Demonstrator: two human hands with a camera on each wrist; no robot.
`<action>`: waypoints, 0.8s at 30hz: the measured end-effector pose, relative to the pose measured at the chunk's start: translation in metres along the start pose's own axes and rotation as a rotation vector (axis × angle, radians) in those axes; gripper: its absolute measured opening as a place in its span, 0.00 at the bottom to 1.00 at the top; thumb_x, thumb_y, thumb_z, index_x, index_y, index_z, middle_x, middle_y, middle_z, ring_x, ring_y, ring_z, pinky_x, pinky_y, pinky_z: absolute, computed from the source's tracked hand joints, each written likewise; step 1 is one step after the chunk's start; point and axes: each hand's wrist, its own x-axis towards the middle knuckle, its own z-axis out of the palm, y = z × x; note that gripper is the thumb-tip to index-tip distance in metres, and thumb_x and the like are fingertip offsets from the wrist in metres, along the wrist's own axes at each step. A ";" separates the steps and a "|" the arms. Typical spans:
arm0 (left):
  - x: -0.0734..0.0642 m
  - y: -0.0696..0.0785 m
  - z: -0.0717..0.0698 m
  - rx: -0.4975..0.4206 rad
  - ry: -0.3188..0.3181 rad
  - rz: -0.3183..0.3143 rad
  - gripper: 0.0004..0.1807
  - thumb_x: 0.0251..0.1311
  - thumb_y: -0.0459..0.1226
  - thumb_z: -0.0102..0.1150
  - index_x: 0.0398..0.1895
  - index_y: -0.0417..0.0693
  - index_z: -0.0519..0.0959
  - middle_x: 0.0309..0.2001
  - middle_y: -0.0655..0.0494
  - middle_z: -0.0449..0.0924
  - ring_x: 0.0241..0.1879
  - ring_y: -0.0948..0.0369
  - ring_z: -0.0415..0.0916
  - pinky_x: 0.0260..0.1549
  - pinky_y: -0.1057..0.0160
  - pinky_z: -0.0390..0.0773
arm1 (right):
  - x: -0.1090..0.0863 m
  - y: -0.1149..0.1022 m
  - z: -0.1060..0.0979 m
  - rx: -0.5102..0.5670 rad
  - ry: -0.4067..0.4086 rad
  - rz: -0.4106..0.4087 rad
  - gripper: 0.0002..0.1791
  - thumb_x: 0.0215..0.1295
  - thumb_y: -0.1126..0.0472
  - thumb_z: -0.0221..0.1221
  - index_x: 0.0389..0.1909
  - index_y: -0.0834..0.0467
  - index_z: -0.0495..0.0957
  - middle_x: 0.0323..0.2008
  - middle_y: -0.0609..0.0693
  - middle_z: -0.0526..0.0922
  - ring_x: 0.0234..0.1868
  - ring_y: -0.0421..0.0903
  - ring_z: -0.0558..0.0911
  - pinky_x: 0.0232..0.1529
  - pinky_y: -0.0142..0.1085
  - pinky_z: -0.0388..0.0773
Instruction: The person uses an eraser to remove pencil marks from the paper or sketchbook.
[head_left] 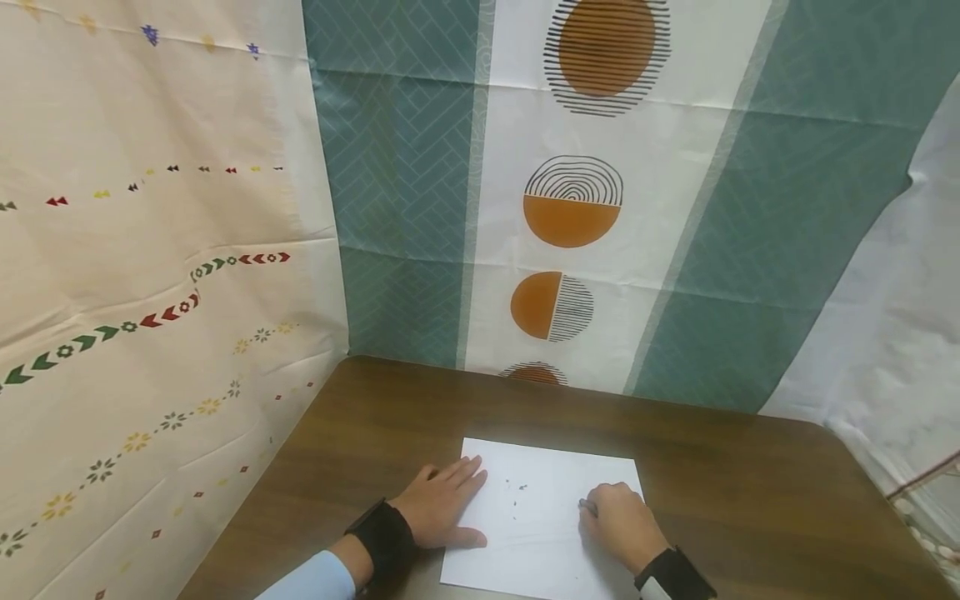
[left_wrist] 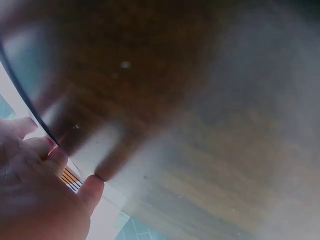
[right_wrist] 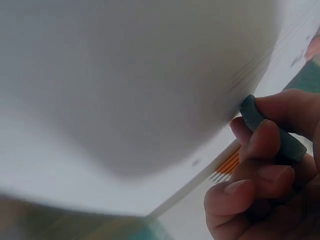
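Observation:
A white sheet of paper (head_left: 536,533) lies on the brown table. My left hand (head_left: 442,504) rests on the sheet's left side, fingers spread and thumb pointing right. Toward the sheet's right edge, my right hand (head_left: 622,521) pinches a small dark green eraser (right_wrist: 280,137) between thumb and fingers. One worn end of the eraser meets the paper in the right wrist view, beside faint grey lines (right_wrist: 250,72). Small dark crumbs (head_left: 522,487) are scattered between the two hands. In the left wrist view only part of the left hand (left_wrist: 45,185) shows, at the lower left.
The brown wooden table (head_left: 390,417) extends around the paper. Behind it hangs a green and white cloth (head_left: 397,208) with orange circle patterns. A cream patterned cloth (head_left: 150,250) borders the left, and a white cloth (head_left: 885,333) the right. Both wrists wear black straps (head_left: 382,537).

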 end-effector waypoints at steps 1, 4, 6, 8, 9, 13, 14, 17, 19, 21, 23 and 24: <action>0.000 0.000 0.000 -0.003 0.000 0.000 0.50 0.52 0.71 0.41 0.71 0.50 0.54 0.72 0.52 0.48 0.68 0.55 0.43 0.56 0.34 0.56 | -0.001 0.004 -0.001 -0.006 0.001 0.012 0.04 0.51 0.61 0.63 0.22 0.56 0.82 0.20 0.46 0.81 0.25 0.45 0.79 0.33 0.47 0.79; -0.001 0.000 -0.001 -0.009 0.001 0.007 0.50 0.52 0.71 0.41 0.71 0.49 0.54 0.72 0.51 0.48 0.68 0.54 0.44 0.56 0.33 0.56 | -0.003 0.011 -0.004 -0.010 -0.010 0.033 0.04 0.52 0.62 0.62 0.23 0.58 0.82 0.21 0.48 0.82 0.28 0.48 0.80 0.36 0.49 0.79; -0.002 0.001 -0.003 -0.009 0.000 0.007 0.50 0.52 0.71 0.41 0.71 0.49 0.55 0.72 0.51 0.48 0.68 0.54 0.44 0.55 0.33 0.56 | -0.003 0.012 -0.005 0.006 -0.017 0.043 0.03 0.51 0.62 0.63 0.23 0.58 0.82 0.22 0.48 0.82 0.29 0.48 0.80 0.36 0.50 0.78; -0.003 0.001 -0.003 -0.009 -0.002 0.005 0.50 0.52 0.71 0.41 0.71 0.49 0.54 0.72 0.51 0.48 0.68 0.54 0.44 0.55 0.33 0.56 | -0.001 0.008 -0.006 0.034 -0.012 0.040 0.03 0.51 0.62 0.63 0.23 0.57 0.82 0.23 0.47 0.82 0.29 0.47 0.79 0.36 0.49 0.78; -0.004 0.001 -0.004 -0.009 -0.003 0.003 0.50 0.52 0.71 0.41 0.71 0.49 0.54 0.72 0.51 0.48 0.68 0.54 0.44 0.55 0.33 0.56 | 0.000 0.005 -0.006 0.049 -0.010 0.036 0.03 0.51 0.62 0.63 0.23 0.57 0.82 0.22 0.47 0.82 0.28 0.46 0.79 0.36 0.49 0.78; -0.005 0.002 -0.005 -0.003 -0.005 -0.006 0.50 0.52 0.72 0.41 0.71 0.50 0.54 0.72 0.52 0.48 0.68 0.55 0.44 0.55 0.33 0.57 | 0.005 -0.016 -0.006 0.097 0.006 -0.009 0.03 0.50 0.60 0.63 0.23 0.55 0.82 0.21 0.44 0.81 0.23 0.41 0.74 0.31 0.44 0.76; -0.004 0.002 -0.005 0.000 -0.005 -0.008 0.50 0.52 0.72 0.40 0.71 0.50 0.54 0.72 0.52 0.48 0.68 0.55 0.44 0.55 0.33 0.57 | 0.007 -0.022 -0.007 0.103 0.004 -0.029 0.03 0.51 0.60 0.63 0.23 0.56 0.82 0.20 0.44 0.81 0.22 0.40 0.74 0.30 0.44 0.76; -0.003 0.002 -0.004 0.006 -0.004 -0.011 0.50 0.52 0.72 0.40 0.71 0.50 0.54 0.72 0.52 0.48 0.68 0.55 0.44 0.55 0.33 0.57 | 0.011 -0.038 -0.008 0.115 0.008 -0.075 0.05 0.52 0.59 0.62 0.25 0.56 0.83 0.20 0.44 0.81 0.21 0.38 0.72 0.27 0.41 0.76; -0.003 0.002 -0.003 0.012 -0.005 -0.011 0.50 0.51 0.72 0.40 0.71 0.51 0.54 0.72 0.52 0.48 0.68 0.55 0.44 0.55 0.34 0.57 | 0.013 -0.047 -0.009 0.124 0.011 -0.097 0.05 0.52 0.59 0.62 0.26 0.57 0.83 0.21 0.45 0.81 0.20 0.37 0.72 0.26 0.40 0.76; -0.003 0.002 -0.003 0.012 -0.006 -0.005 0.50 0.52 0.72 0.39 0.71 0.50 0.54 0.72 0.52 0.48 0.68 0.55 0.44 0.55 0.34 0.57 | 0.015 -0.054 -0.011 0.134 0.012 -0.107 0.05 0.53 0.59 0.61 0.26 0.56 0.83 0.21 0.44 0.81 0.19 0.36 0.71 0.24 0.38 0.75; -0.002 0.002 -0.002 0.020 -0.003 0.000 0.50 0.52 0.73 0.39 0.71 0.50 0.55 0.72 0.52 0.48 0.68 0.54 0.44 0.55 0.34 0.57 | 0.017 -0.059 -0.011 0.148 0.018 -0.118 0.05 0.53 0.59 0.61 0.27 0.56 0.83 0.20 0.44 0.81 0.19 0.36 0.71 0.23 0.36 0.74; -0.002 0.001 -0.001 0.023 0.000 0.003 0.50 0.52 0.73 0.39 0.71 0.50 0.55 0.72 0.52 0.48 0.68 0.54 0.44 0.55 0.34 0.57 | 0.017 -0.062 -0.012 0.159 0.018 -0.125 0.05 0.53 0.59 0.61 0.27 0.56 0.83 0.20 0.44 0.81 0.18 0.36 0.70 0.22 0.36 0.73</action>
